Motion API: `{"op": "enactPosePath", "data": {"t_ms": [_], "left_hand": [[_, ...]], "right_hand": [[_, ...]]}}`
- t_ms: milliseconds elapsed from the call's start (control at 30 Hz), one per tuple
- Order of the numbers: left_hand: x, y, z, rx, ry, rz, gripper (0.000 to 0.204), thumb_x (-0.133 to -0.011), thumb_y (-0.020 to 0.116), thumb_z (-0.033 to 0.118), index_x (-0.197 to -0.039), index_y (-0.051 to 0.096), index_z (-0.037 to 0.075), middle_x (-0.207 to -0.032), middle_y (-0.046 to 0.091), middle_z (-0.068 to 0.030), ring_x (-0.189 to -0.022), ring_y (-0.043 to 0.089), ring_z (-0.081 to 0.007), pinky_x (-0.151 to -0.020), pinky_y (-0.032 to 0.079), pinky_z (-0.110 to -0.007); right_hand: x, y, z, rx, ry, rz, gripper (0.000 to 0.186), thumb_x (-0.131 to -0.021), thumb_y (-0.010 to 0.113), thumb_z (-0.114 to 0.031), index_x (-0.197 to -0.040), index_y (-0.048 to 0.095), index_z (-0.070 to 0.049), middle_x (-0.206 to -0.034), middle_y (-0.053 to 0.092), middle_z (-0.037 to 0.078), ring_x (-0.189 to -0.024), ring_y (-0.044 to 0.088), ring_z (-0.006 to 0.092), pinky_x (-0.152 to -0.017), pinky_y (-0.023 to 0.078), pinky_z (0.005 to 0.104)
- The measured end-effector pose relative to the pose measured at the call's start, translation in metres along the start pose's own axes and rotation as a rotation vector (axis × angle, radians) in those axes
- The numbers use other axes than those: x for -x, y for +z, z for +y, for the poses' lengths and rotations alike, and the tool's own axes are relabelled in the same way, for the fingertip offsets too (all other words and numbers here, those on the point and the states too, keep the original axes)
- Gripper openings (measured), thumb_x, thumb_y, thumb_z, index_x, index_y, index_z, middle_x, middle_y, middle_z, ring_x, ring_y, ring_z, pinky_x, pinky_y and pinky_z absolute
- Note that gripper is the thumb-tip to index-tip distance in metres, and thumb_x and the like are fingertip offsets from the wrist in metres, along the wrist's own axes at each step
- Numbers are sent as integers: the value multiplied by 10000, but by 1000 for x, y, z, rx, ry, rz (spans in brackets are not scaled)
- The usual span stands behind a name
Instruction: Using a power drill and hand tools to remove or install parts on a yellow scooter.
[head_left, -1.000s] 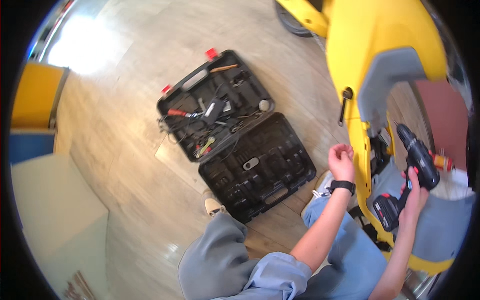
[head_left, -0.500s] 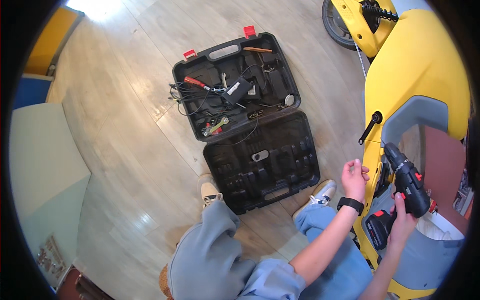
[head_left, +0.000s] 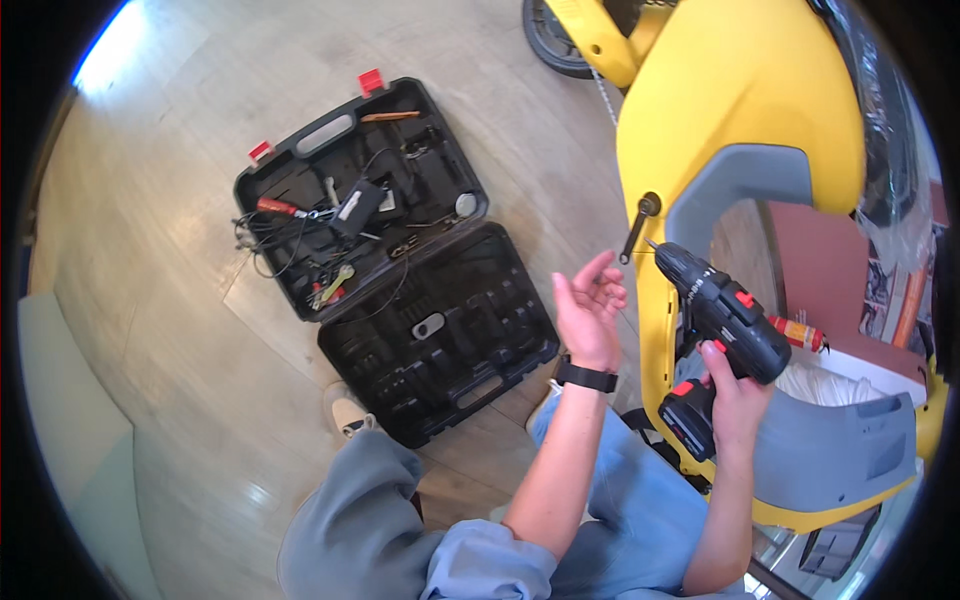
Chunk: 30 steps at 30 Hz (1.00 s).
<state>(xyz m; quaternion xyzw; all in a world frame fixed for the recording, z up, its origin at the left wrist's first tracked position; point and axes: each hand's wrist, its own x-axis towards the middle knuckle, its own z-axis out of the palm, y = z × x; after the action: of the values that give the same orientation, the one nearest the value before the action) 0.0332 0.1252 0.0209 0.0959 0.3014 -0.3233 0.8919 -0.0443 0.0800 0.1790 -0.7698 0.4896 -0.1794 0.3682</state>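
My right hand (head_left: 738,400) grips a black cordless drill (head_left: 722,312) with red accents by its handle, the bit pointing up and to the left. Beside the drill's chuck is a black crank arm (head_left: 638,228) on the yellow vehicle body (head_left: 735,95); whether the bit touches anything there I cannot tell. To the left of the drill my left hand (head_left: 592,312) is raised with its fingers apart and nothing in it. A black watch band circles that wrist.
An opened black tool case (head_left: 440,330) lies on the wooden floor, holding a red-handled screwdriver (head_left: 280,207), tangled black cable (head_left: 262,240), a black box (head_left: 357,207) and a green wrench (head_left: 338,284). A small red fire extinguisher (head_left: 798,332) shows behind the drill.
The view has shifted right, so the case and vehicle appear further left. My left hand has spread its fingers, and its palm shows more. The drill stays in my right hand.
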Motion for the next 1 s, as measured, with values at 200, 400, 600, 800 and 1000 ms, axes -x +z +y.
{"op": "enactPosePath", "data": {"t_ms": [200, 400, 600, 800, 1000], "left_hand": [[1, 6, -2, -18, -21, -9, 666, -977, 225, 491, -1181, 560, -48, -1003, 651, -143, -804, 613, -195, -712, 488, -296], [4, 8, -12, -102, -34, -18, 473, -966, 305, 318, -1176, 529, -43, -1018, 654, -165, -802, 630, -205, -710, 492, -295], [3, -6, -20, -265, 12, 64, 343, -947, 373, 190, -1155, 516, -43, -989, 654, -153, -777, 627, -187, -680, 489, -280], [1, -48, -60, -382, -51, 167, 248, -883, 431, 128, -1034, 569, -11, -856, 655, -126, -634, 605, -165, -562, 471, -266], [-37, -105, -45, -1169, 49, 210, 289, -869, 423, 216, -900, 634, 21, -772, 661, -102, -642, 603, -203, -587, 482, -332]], "right_hand": [[-5, -8, 1, 8, 26, 7, 271, -776, 727, -41, -1015, 609, 5, -795, 633, 36, -593, 549, 65, -531, 460, 216], [-1, -17, 4, 16, 11, -9, 252, -773, 732, -55, -995, 627, 3, -802, 640, 40, -616, 563, 73, -558, 469, 225], [3, -24, 15, 43, -64, -39, 248, -756, 749, -66, -975, 657, 6, -849, 670, 45, -760, 612, 113, -732, 488, 266], [7, -48, 25, 66, -20, -3, 320, -777, 741, -59, -1060, 617, 27, -965, 655, 76, -848, 612, 133, -787, 483, 284], [12, -44, 17, 37, -67, -37, 296, -796, 736, -97, -1038, 606, 12, -924, 644, 61, -729, 571, 102, -680, 465, 251]]}}
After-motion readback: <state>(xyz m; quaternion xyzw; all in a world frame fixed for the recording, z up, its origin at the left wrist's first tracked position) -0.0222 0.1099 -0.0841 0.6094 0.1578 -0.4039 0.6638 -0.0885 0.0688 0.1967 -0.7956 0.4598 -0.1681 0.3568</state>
